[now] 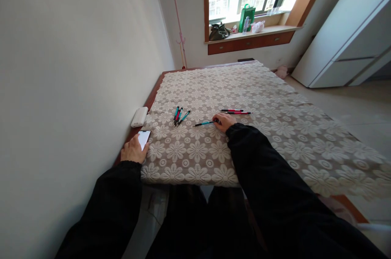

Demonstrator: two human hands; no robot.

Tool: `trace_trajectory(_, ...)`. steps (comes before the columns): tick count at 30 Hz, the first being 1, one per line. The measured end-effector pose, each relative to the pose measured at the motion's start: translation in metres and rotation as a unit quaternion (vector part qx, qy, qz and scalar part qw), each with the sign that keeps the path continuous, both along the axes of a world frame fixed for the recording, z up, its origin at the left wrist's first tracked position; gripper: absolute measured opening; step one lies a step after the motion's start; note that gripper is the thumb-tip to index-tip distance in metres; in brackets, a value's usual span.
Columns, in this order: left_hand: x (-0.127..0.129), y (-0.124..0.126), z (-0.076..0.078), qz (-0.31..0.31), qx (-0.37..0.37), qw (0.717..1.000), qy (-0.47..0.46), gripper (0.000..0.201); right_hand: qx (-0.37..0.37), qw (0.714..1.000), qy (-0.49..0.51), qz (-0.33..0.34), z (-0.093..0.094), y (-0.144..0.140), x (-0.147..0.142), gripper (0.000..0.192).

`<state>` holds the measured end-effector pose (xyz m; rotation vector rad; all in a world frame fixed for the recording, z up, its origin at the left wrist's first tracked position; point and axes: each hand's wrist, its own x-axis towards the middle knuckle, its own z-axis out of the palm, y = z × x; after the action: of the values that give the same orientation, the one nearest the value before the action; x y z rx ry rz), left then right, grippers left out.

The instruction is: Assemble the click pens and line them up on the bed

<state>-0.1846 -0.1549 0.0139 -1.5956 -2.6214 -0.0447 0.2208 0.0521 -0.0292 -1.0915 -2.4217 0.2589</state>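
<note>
One teal pen gripped in my right hand, in from the table's near edge. I see two red pens just beyond. Left hand touches phone at left edge, can't tell if gripping; pen cluster sits in from there.

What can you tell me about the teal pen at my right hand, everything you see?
The teal pen is slim and straight, plastic by its look, with a dark, narrow left end. It lies nearly crosswise, slightly higher at right in view, over the floral tablecloth. The right hand's fingers hold and partly hide its right end.
</note>
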Motion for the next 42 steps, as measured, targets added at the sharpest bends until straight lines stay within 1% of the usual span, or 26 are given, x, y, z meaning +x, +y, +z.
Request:
trace_trajectory(3,-0.003,0.001,0.001,-0.007,-0.02,1.0,0.002,0.066,-0.001,1.0,-0.014,0.008,0.003,-0.002,0.0,0.022)
trace_trajectory(7,-0.006,0.007,0.003,-0.011,-0.054,0.998,-0.011,0.065,-0.005,0.999,-0.032,0.011,0.007,-0.005,0.0,0.019)
trace_trajectory(14,-0.009,0.01,0.004,0.004,-0.067,0.997,-0.033,0.062,-0.02,0.999,-0.039,0.001,0.015,-0.01,-0.002,0.018)
trace_trajectory(16,-0.007,0.011,0.007,0.0,-0.068,0.998,-0.016,0.064,-0.026,0.999,-0.042,0.0,0.016,-0.011,-0.003,0.018)
trace_trajectory(17,-0.003,0.013,0.01,-0.011,-0.067,0.998,-0.002,0.065,-0.028,0.999,-0.043,-0.001,0.016,-0.011,-0.002,0.017)
trace_trajectory(19,0.014,0.021,0.018,-0.063,-0.065,0.996,0.022,0.065,-0.028,0.999,-0.042,-0.001,0.015,-0.01,-0.002,0.017)
trace_trajectory(21,0.043,0.035,0.029,-0.147,-0.058,0.987,0.012,0.058,-0.024,0.999,-0.032,0.004,0.013,-0.009,-0.002,0.017)
trace_trajectory(22,0.062,0.045,0.034,-0.206,-0.042,0.978,-0.002,0.053,-0.024,0.999,-0.022,0.008,0.013,-0.009,-0.001,0.018)
trace_trajectory(24,0.101,0.068,0.041,-0.311,-0.011,0.949,-0.05,0.046,-0.028,1.0,0.007,0.013,0.012,-0.007,-0.001,0.018)
trace_trajectory(25,0.121,0.081,0.042,-0.341,0.002,0.937,-0.071,0.045,-0.033,0.999,0.026,0.014,0.011,-0.006,-0.001,0.018)
trace_trajectory(26,0.138,0.095,0.042,-0.358,0.013,0.93,-0.08,0.045,-0.04,0.998,0.045,0.012,0.011,-0.004,0.0,0.018)
trace_trajectory(27,0.153,0.108,0.04,-0.369,0.021,0.926,-0.081,0.044,-0.049,0.997,0.063,0.008,0.01,-0.002,0.0,0.017)
trace_trajectory(28,0.166,0.121,0.036,-0.381,0.022,0.92,-0.086,0.038,-0.061,0.995,0.081,0.0,0.01,-0.001,0.001,0.017)
trace_trajectory(29,0.175,0.133,0.031,-0.384,0.019,0.918,-0.098,0.027,-0.076,0.992,0.1,-0.013,0.01,0.001,0.002,0.016)
trace_trajectory(30,0.181,0.143,0.025,-0.381,0.021,0.917,-0.118,0.018,-0.092,0.988,0.119,-0.028,0.01,0.003,0.003,0.016)
trace_trajectory(31,0.184,0.152,0.018,-0.386,0.028,0.911,-0.143,0.013,-0.11,0.983,0.139,-0.041,0.01,0.004,0.005,0.017)
trace_trajectory(33,0.185,0.164,0.003,-0.398,0.061,0.895,-0.194,0.013,-0.142,0.972,0.18,-0.054,0.01,0.006,0.008,0.022)
trace_trajectory(35,0.181,0.169,-0.011,-0.415,0.1,0.875,-0.227,0.017,-0.155,0.965,0.205,-0.045,0.011,0.005,0.009,0.03)
trace_trajectory(37,0.176,0.17,-0.02,-0.437,0.13,0.857,-0.239,0.017,-0.152,0.969,0.194,-0.031,0.011,0.005,0.009,0.038)
trace_trajectory(39,0.173,0.17,-0.026,-0.454,0.155,0.843,-0.244,0.015,-0.149,0.975,0.161,-0.022,0.01,0.003,0.007,0.041)
trace_trajectory(42,0.169,0.17,-0.029,-0.457,0.178,0.833,-0.257,0.014,-0.149,0.983,0.111,-0.013,0.009,0.001,0.005,0.036)
